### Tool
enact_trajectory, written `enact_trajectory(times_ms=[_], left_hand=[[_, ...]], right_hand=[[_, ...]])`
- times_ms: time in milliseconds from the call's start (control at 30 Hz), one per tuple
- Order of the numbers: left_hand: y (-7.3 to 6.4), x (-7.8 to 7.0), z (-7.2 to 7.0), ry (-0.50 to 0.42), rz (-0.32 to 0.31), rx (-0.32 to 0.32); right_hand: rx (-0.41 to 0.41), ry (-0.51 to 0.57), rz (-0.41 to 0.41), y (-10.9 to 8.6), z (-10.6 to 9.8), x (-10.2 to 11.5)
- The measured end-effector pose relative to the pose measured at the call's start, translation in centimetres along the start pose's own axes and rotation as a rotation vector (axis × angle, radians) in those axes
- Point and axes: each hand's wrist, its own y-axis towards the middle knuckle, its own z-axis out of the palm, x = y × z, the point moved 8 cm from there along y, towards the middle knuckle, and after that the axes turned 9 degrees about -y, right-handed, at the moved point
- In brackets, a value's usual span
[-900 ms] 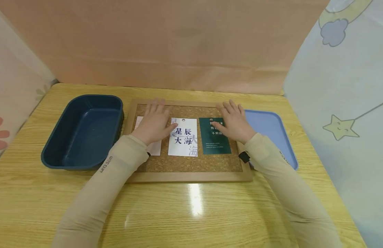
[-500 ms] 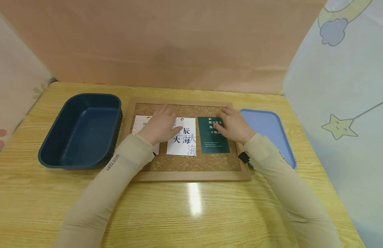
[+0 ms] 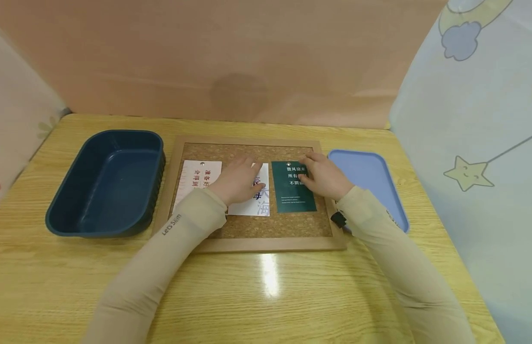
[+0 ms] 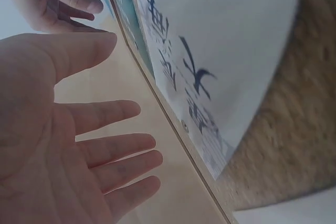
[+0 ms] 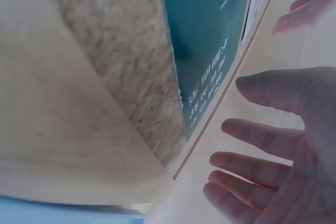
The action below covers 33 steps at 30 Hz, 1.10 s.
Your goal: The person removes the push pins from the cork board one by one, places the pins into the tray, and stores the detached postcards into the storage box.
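Note:
A wood-framed corkboard [image 3: 270, 244] lies on the table with three printed cards on it. My left hand [image 3: 237, 181] is above the middle white card [image 3: 260, 206], hiding its upper left part. In the left wrist view its fingers are spread and hold nothing. To its left lies a pinkish-white card [image 3: 199, 177] with a small round pin [image 3: 202, 164] at its top. My right hand [image 3: 326, 177] is over the board's right side, overlapping the upper right edge of the dark green card [image 3: 293, 199]. The right wrist view shows its fingers [image 5: 257, 135] apart, with nothing in them.
A deep dark blue bin [image 3: 72, 228] stands left of the corkboard. On the right, a flat light blue tray [image 3: 373, 179] sits close to the board, partly behind the right arm. A peach backdrop [image 3: 231, 62] rises behind the table [image 3: 231, 296].
My left hand has moved right, from the pinkish-white card to the middle white card, uncovering the former. The right hand stays over the green card's edge, its fingers slightly lower in view.

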Motion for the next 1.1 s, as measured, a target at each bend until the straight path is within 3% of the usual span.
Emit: enact_trajectory(times_ms=[500, 733, 1100], left_hand=[[0.8, -2.7, 1.8, 0.016, 0.069, 0.069], [1.2, -4.4, 3.1, 0.059, 0.099, 0.135], [1.5, -5.7, 3.8, 0.052, 0.088, 0.154]], right_hand=[[0.026, 0.010, 0.021, 0.3, 0.6, -0.2], [0.038, 0.017, 0.015, 0.4, 0.6, -0.2], [0.060, 0.024, 0.013, 0.6, 0.9, -0.3]])
